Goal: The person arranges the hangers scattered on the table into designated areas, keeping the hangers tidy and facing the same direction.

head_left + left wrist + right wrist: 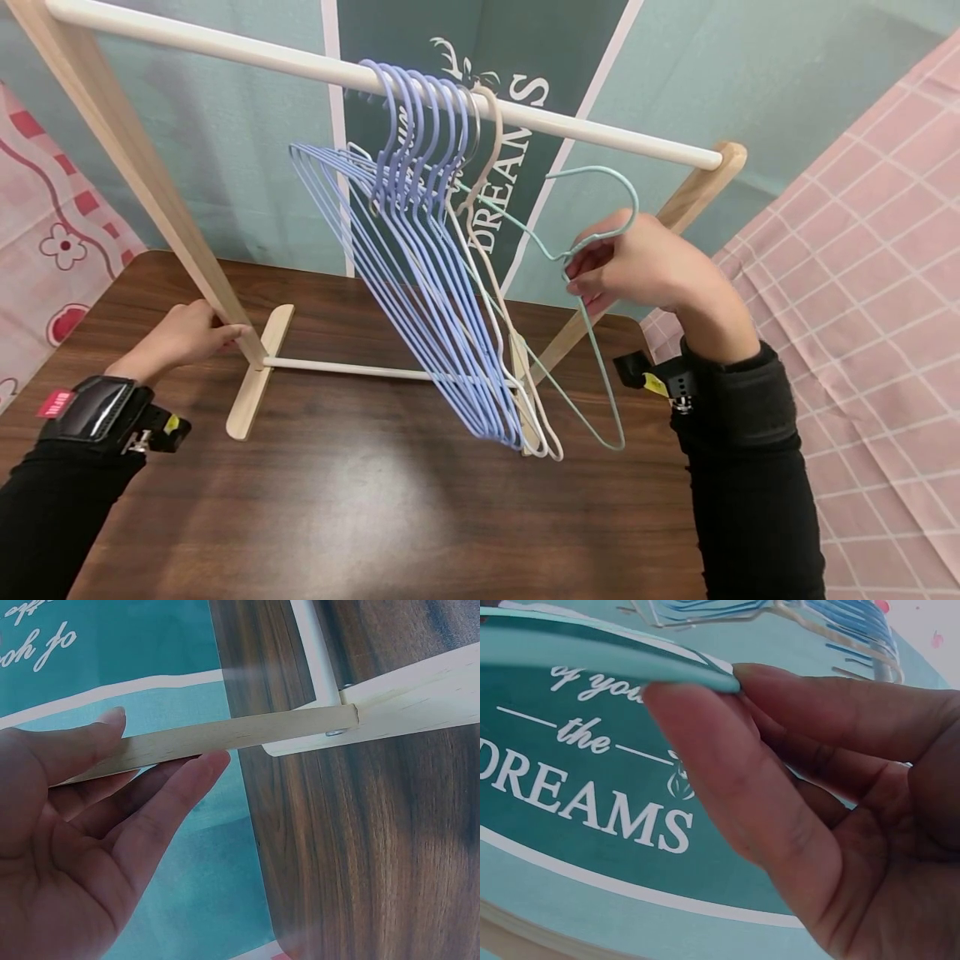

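Observation:
In the head view my right hand [637, 258] pinches a mint-green clothes hanger [603, 367] at the neck just below its hook. That hook curves free of the white rail [600, 129], in front of it and to the right of the other hangers. Thumb and fingertip meet on the green hanger [697, 675] in the right wrist view. My left hand [180, 337] holds the left wooden post [161, 192] of the clothes rack low down. Seen from the left wrist, the thumb lies on one side of the post [240, 731] and the fingers on the other.
Several blue hangers [420, 242] hang bunched on the rail, with a white hanger [498, 333] and a beige hanger [495, 150] at their right. The rack's wooden foot [251, 400] stands on a dark wooden table [337, 517]. Printed cloths [750, 75] surround the table's back and sides.

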Demonstrator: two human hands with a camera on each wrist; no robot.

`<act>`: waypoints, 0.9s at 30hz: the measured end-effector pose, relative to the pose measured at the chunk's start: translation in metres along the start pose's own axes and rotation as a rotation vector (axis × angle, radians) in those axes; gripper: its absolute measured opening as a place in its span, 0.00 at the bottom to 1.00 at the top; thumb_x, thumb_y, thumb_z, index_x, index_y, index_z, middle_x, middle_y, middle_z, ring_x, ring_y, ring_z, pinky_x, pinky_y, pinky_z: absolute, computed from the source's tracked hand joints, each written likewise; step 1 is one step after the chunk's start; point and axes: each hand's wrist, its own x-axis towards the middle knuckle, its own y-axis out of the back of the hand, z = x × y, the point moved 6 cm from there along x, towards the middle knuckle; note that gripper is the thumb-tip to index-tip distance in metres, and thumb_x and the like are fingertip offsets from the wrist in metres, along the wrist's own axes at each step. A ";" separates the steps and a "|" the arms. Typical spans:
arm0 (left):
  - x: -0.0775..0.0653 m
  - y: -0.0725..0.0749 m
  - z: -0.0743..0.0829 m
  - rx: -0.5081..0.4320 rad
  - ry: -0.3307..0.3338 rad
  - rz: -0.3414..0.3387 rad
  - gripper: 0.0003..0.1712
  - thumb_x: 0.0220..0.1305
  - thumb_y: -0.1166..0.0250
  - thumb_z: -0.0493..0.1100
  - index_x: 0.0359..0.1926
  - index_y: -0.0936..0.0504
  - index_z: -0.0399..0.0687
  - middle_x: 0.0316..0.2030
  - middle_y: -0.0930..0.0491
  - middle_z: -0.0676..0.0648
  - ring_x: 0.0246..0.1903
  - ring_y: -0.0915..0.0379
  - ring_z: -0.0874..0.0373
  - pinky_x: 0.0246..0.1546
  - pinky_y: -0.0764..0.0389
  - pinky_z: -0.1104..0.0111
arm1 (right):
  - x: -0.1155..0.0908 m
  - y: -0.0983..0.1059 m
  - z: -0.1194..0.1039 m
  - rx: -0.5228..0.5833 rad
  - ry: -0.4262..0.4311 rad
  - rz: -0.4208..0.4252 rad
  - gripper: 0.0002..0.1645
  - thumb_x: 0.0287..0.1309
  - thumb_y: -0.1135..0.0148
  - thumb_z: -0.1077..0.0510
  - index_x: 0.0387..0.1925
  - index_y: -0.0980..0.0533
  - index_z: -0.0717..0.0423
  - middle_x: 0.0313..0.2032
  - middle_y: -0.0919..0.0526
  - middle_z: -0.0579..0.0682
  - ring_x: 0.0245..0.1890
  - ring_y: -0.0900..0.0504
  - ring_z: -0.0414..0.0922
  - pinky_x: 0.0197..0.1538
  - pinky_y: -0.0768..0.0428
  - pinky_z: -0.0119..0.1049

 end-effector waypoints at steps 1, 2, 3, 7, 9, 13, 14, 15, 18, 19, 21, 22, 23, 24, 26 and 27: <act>0.000 0.000 0.000 0.000 -0.001 0.001 0.23 0.66 0.45 0.45 0.38 0.25 0.21 0.21 0.22 0.43 0.22 0.26 0.54 0.21 0.30 0.65 | -0.001 0.002 -0.001 -0.004 0.000 0.003 0.06 0.51 0.40 0.71 0.33 0.25 0.69 0.28 0.20 0.55 0.23 0.17 0.48 0.31 0.20 0.39; 0.000 0.000 0.001 0.001 -0.003 0.001 0.23 0.66 0.45 0.45 0.38 0.25 0.21 0.21 0.22 0.42 0.22 0.26 0.54 0.21 0.30 0.65 | -0.001 0.003 -0.002 -0.005 0.002 0.004 0.06 0.51 0.40 0.70 0.34 0.25 0.69 0.28 0.20 0.55 0.23 0.17 0.48 0.31 0.20 0.39; 0.000 0.000 0.001 0.002 -0.005 0.001 0.23 0.66 0.45 0.45 0.38 0.25 0.21 0.21 0.22 0.42 0.22 0.25 0.53 0.21 0.30 0.65 | -0.001 0.005 -0.002 -0.006 0.005 0.007 0.06 0.51 0.40 0.70 0.33 0.25 0.68 0.27 0.20 0.55 0.23 0.17 0.48 0.31 0.20 0.39; -0.001 0.000 0.002 -0.008 -0.009 -0.005 0.23 0.66 0.45 0.45 0.38 0.25 0.20 0.23 0.21 0.41 0.24 0.24 0.48 0.21 0.29 0.64 | -0.001 0.011 -0.005 -0.002 0.010 0.018 0.06 0.52 0.41 0.70 0.34 0.26 0.69 0.28 0.20 0.54 0.23 0.17 0.47 0.31 0.20 0.39; -0.001 0.000 0.002 -0.009 -0.011 -0.002 0.23 0.66 0.45 0.45 0.38 0.25 0.21 0.23 0.21 0.41 0.24 0.24 0.49 0.21 0.29 0.64 | 0.000 0.013 -0.007 -0.002 0.010 0.024 0.06 0.52 0.42 0.70 0.35 0.26 0.69 0.28 0.20 0.54 0.24 0.17 0.45 0.31 0.20 0.38; -0.001 0.000 0.001 -0.003 -0.007 0.006 0.23 0.66 0.45 0.45 0.38 0.25 0.21 0.22 0.22 0.42 0.22 0.26 0.53 0.21 0.30 0.65 | 0.001 0.017 -0.013 -0.016 0.013 0.034 0.07 0.52 0.40 0.70 0.35 0.25 0.70 0.28 0.20 0.54 0.23 0.18 0.45 0.31 0.20 0.38; -0.001 0.000 0.000 -0.001 -0.006 0.007 0.24 0.66 0.45 0.46 0.38 0.25 0.21 0.21 0.23 0.43 0.21 0.27 0.55 0.20 0.31 0.65 | 0.002 0.017 -0.014 -0.018 0.014 0.037 0.07 0.51 0.40 0.70 0.34 0.25 0.70 0.28 0.20 0.54 0.23 0.18 0.45 0.31 0.20 0.38; -0.001 0.000 0.000 0.000 -0.006 0.006 0.24 0.66 0.45 0.46 0.38 0.25 0.21 0.21 0.23 0.44 0.21 0.27 0.56 0.20 0.32 0.65 | 0.002 0.018 -0.016 -0.024 0.017 0.041 0.07 0.51 0.40 0.69 0.34 0.25 0.70 0.28 0.21 0.54 0.22 0.18 0.45 0.30 0.20 0.38; -0.002 0.000 0.001 0.002 -0.008 0.000 0.23 0.66 0.45 0.46 0.36 0.24 0.22 0.20 0.23 0.47 0.20 0.29 0.57 0.20 0.33 0.65 | 0.005 0.019 -0.020 -0.030 0.024 0.054 0.07 0.51 0.40 0.70 0.34 0.26 0.70 0.27 0.21 0.54 0.21 0.19 0.45 0.30 0.20 0.38; -0.002 0.001 0.001 0.003 -0.010 -0.001 0.23 0.66 0.45 0.46 0.36 0.24 0.22 0.20 0.24 0.48 0.20 0.29 0.57 0.20 0.33 0.65 | 0.006 0.019 -0.022 -0.031 0.025 0.059 0.07 0.51 0.40 0.70 0.33 0.26 0.70 0.27 0.22 0.55 0.21 0.19 0.45 0.30 0.20 0.38; -0.002 0.001 0.001 0.001 -0.012 -0.006 0.23 0.66 0.45 0.46 0.35 0.24 0.22 0.20 0.24 0.48 0.20 0.29 0.58 0.20 0.33 0.65 | 0.008 0.019 -0.025 -0.027 0.030 0.067 0.07 0.50 0.40 0.70 0.33 0.26 0.71 0.27 0.22 0.55 0.21 0.19 0.45 0.30 0.20 0.38; -0.002 0.001 0.001 0.000 -0.012 -0.006 0.23 0.66 0.45 0.46 0.36 0.24 0.22 0.20 0.24 0.48 0.20 0.29 0.57 0.20 0.33 0.65 | 0.009 0.019 -0.026 -0.021 0.033 0.071 0.08 0.50 0.40 0.70 0.34 0.27 0.71 0.28 0.23 0.55 0.21 0.19 0.45 0.30 0.20 0.38; -0.002 0.000 0.001 0.001 -0.011 -0.007 0.23 0.66 0.45 0.46 0.36 0.24 0.22 0.20 0.24 0.48 0.20 0.29 0.57 0.20 0.33 0.65 | 0.010 0.018 -0.028 -0.014 0.034 0.076 0.08 0.50 0.40 0.70 0.34 0.27 0.71 0.29 0.23 0.56 0.21 0.19 0.45 0.30 0.20 0.38; -0.001 0.000 0.001 0.000 -0.012 -0.007 0.23 0.66 0.45 0.46 0.36 0.24 0.22 0.20 0.24 0.47 0.20 0.29 0.57 0.20 0.33 0.65 | 0.011 0.019 -0.029 -0.008 0.032 0.081 0.09 0.50 0.40 0.70 0.35 0.27 0.71 0.29 0.23 0.56 0.21 0.19 0.46 0.30 0.20 0.39; -0.001 0.000 0.000 -0.001 -0.010 -0.008 0.23 0.66 0.45 0.46 0.36 0.25 0.22 0.20 0.24 0.47 0.20 0.29 0.57 0.20 0.33 0.65 | 0.013 0.019 -0.033 -0.002 0.029 0.089 0.10 0.51 0.39 0.69 0.36 0.28 0.72 0.31 0.23 0.57 0.21 0.19 0.46 0.30 0.20 0.39; -0.001 0.000 0.000 0.001 -0.010 -0.006 0.23 0.66 0.45 0.46 0.36 0.24 0.22 0.20 0.24 0.48 0.20 0.29 0.57 0.20 0.33 0.65 | 0.013 0.019 -0.034 -0.008 0.023 0.093 0.11 0.51 0.39 0.69 0.37 0.27 0.71 0.31 0.23 0.57 0.22 0.18 0.46 0.31 0.20 0.39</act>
